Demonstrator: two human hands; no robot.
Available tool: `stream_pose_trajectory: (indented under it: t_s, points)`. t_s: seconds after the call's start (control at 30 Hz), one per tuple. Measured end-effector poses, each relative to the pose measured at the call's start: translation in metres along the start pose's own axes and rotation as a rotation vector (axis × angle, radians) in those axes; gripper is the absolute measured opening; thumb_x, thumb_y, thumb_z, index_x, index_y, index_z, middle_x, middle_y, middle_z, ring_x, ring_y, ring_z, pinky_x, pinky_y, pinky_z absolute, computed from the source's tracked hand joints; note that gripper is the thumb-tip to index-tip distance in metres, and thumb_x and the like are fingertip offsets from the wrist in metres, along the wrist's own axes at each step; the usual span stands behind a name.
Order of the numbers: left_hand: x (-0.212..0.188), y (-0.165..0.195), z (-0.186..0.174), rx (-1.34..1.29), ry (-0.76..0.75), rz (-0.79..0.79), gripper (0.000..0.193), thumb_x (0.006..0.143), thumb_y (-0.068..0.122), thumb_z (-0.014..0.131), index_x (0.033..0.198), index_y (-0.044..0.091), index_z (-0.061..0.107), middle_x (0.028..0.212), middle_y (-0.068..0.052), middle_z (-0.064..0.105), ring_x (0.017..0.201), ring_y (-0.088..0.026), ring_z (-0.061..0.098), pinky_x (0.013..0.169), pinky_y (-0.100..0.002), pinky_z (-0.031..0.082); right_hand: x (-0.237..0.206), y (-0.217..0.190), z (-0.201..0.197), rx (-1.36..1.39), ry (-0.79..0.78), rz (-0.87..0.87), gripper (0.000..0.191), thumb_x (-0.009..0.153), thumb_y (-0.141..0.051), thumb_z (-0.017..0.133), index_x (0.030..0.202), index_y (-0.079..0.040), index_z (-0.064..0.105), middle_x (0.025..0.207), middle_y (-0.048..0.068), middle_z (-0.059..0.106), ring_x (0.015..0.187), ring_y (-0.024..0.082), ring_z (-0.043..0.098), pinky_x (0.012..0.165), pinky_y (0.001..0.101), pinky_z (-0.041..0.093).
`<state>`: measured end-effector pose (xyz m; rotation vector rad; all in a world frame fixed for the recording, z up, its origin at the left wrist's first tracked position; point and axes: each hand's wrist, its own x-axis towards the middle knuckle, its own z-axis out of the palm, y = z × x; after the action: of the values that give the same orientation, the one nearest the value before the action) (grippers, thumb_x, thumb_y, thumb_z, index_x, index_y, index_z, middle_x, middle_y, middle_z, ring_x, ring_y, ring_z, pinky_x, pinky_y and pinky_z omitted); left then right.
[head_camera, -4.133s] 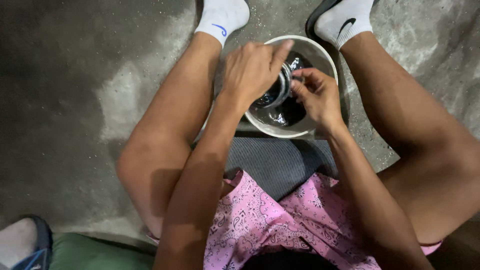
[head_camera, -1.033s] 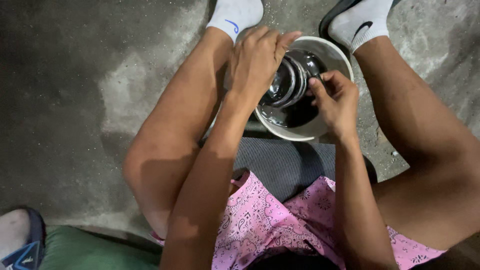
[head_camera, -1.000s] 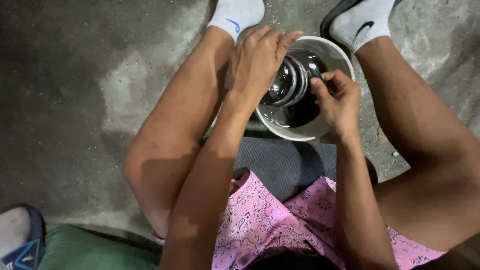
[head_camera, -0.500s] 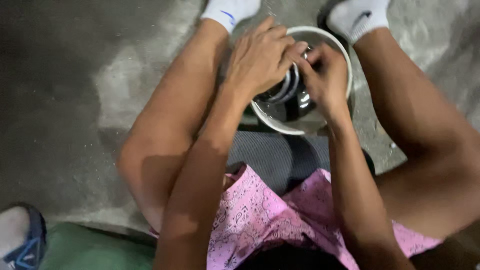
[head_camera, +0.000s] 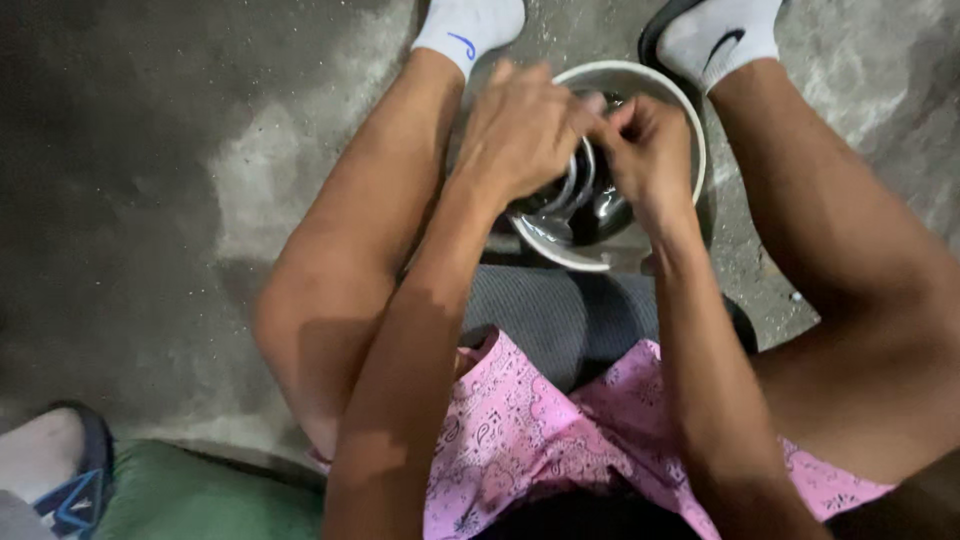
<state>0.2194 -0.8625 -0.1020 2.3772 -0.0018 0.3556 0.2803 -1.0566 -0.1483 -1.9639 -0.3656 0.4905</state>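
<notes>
Evidently a shiny metal part (head_camera: 575, 190) is steadied over the pale bowl (head_camera: 690, 130) between the knees — left hand (head_camera: 520, 130) curled around it, right hand (head_camera: 650, 150) pinched closed at its far edge.

Grey concrete floor (head_camera: 150, 200), a white bowl (head_camera: 690, 130) on it, perhaps a dark ribbed mat (head_camera: 560, 320) beside it.

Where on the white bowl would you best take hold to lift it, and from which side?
Grip the white bowl by its bare far rim, coming from above between the feet. The left hand and right hand cover the near side over the metal parts.
</notes>
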Motion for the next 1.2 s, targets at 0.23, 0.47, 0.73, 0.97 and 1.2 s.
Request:
stream_pose_trajectory:
  t_s: [0.23, 0.47, 0.73, 0.97, 1.2]
  points:
    - [0.01, -0.004, 0.003, 0.094, 0.016, -0.146, 0.065, 0.105, 0.044, 0.045, 0.066, -0.001, 0.071, 0.075, -0.025, 0.068, 0.088, -0.043, 0.067, 0.097, -0.058, 0.043, -0.011, -0.002, 0.002, 0.135, 0.084, -0.023, 0.023, 0.098, -0.005, 0.077, 0.083, -0.005, 0.058, 0.08, 0.001, 0.065, 0.072, 0.004, 0.057, 0.064, 0.0221, 0.049]
    - [0.011, -0.012, 0.007, 0.132, 0.006, -0.102, 0.066, 0.107, 0.047, 0.042, 0.073, 0.0, 0.073, 0.079, -0.028, 0.067, 0.079, -0.047, 0.065, 0.076, -0.057, 0.048, 0.01, -0.001, 0.002, -0.006, 0.015, 0.043, 0.027, 0.096, -0.006, 0.08, 0.081, -0.004, 0.057, 0.072, 0.001, 0.061, 0.065, 0.005, 0.051, 0.055, 0.025, 0.042]
    - [0.018, -0.01, 0.01, 0.066, -0.015, -0.144, 0.07, 0.108, 0.047, 0.038, 0.07, -0.001, 0.072, 0.081, -0.029, 0.068, 0.08, -0.047, 0.067, 0.078, -0.058, 0.051, -0.022, 0.001, 0.007, 0.016, 0.197, -0.131, 0.026, 0.099, -0.004, 0.077, 0.082, -0.003, 0.058, 0.076, 0.0, 0.061, 0.07, 0.004, 0.052, 0.06, 0.0236, 0.044]
    - [0.017, -0.009, 0.017, 0.046, -0.034, -0.119, 0.067, 0.108, 0.047, 0.039, 0.075, 0.001, 0.075, 0.082, -0.029, 0.067, 0.077, -0.049, 0.066, 0.075, -0.058, 0.05, 0.019, 0.002, 0.003, -0.166, 0.181, -0.089, 0.028, 0.095, -0.007, 0.081, 0.08, -0.002, 0.059, 0.068, -0.001, 0.058, 0.062, 0.006, 0.049, 0.055, 0.0239, 0.041]
    - [0.029, -0.003, 0.009, 0.114, 0.002, -0.171, 0.07, 0.107, 0.047, 0.037, 0.071, 0.0, 0.074, 0.073, -0.029, 0.066, 0.069, -0.047, 0.067, 0.069, -0.059, 0.051, -0.005, 0.005, 0.004, 0.182, 0.162, -0.097, 0.021, 0.103, -0.007, 0.074, 0.088, -0.004, 0.06, 0.079, -0.002, 0.063, 0.072, 0.004, 0.055, 0.064, 0.0223, 0.048]
